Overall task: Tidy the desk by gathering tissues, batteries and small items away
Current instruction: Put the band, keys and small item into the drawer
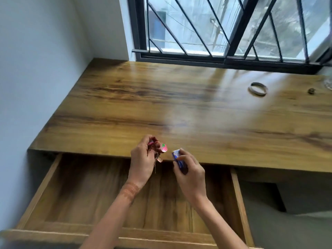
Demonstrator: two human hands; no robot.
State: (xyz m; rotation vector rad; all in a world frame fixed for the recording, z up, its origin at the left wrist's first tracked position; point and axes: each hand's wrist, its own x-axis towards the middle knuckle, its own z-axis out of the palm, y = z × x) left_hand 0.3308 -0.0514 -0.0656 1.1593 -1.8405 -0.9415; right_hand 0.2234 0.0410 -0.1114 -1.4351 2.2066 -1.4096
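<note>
My left hand (142,159) is closed on a bunch of keys with a pink strawberry charm (163,147); the keys dangle below my fingers. My right hand (190,175) grips a small blue and white packet (177,157). Both hands hover above the open wooden drawer (59,200), just in front of the desk's front edge. On the wooden desk (161,105), far right, lie a pale wristband (258,89) and a small dark object (311,91).
A white wall borders the desk on the left. A barred window (224,29) runs along the back. A clear glass item (328,83) shows at the right edge. The drawer's inside looks bare where visible.
</note>
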